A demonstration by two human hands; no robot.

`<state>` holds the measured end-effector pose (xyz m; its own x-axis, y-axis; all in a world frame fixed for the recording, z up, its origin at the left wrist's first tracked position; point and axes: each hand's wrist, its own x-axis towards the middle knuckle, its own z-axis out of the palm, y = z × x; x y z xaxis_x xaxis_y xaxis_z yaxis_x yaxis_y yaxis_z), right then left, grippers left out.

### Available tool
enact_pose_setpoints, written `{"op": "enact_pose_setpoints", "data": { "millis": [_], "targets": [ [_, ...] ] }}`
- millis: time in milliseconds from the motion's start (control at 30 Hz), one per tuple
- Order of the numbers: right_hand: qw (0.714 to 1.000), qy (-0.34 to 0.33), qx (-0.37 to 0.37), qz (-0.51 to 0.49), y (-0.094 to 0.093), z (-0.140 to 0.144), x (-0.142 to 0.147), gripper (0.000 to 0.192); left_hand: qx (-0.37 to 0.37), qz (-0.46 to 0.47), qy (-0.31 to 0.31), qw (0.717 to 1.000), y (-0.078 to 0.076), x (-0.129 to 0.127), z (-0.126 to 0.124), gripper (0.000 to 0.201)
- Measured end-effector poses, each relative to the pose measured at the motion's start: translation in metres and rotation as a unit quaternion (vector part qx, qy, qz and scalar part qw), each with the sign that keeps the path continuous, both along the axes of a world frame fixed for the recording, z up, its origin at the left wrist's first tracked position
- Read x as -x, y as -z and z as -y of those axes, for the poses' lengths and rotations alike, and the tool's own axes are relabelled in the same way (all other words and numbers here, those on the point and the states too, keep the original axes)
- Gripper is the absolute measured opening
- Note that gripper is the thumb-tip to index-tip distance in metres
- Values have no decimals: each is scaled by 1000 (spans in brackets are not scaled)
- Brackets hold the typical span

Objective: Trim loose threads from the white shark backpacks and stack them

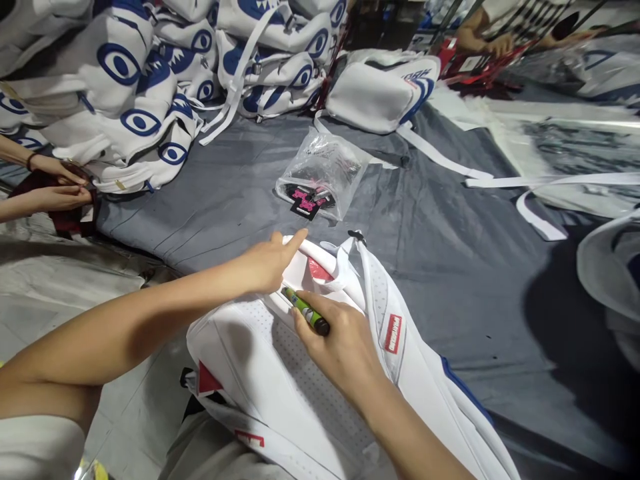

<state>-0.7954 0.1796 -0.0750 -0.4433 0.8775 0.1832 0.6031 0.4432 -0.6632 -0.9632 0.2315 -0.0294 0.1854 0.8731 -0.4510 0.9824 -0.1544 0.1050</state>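
Observation:
A white backpack (260, 360) lies before me with its dotted back panel and shoulder straps facing up. At its top edge my left hand (267, 263) grips the fabric, one finger pointing out. My right hand (340, 333) is closed round a short green stick with a black end (306, 311), perhaps a marker or a lighter. Its far tip meets the white fabric close beside my left fingers; the exact contact is hidden. A red patch (319, 269) shows inside the top, near the carry loop. The right strap bears a red label (393, 334).
Stacked white backpacks with blue eyes (120, 65) fill the back left. A clear plastic bag with black-and-pink tags (320, 177) lies ahead on the grey cloth (225, 180). Another white bag (373, 93) stands behind it. Other people's hands (63, 193) work at left and far right.

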Motion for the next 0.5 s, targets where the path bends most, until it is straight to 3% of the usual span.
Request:
{"op": "enact_pose_setpoints", "data": {
  "millis": [333, 433, 500],
  "targets": [
    [1000, -1, 13, -1, 2, 0, 5, 22, -6, 19, -2, 1000, 4, 3, -1, 94],
    [1000, -20, -10, 17, -18, 1, -11, 20, -16, 43, -4, 999, 6, 8, 3, 94],
    [996, -24, -81, -8, -40, -8, -32, 22, -23, 69, -8, 997, 8, 15, 8, 91]
  ]
}}
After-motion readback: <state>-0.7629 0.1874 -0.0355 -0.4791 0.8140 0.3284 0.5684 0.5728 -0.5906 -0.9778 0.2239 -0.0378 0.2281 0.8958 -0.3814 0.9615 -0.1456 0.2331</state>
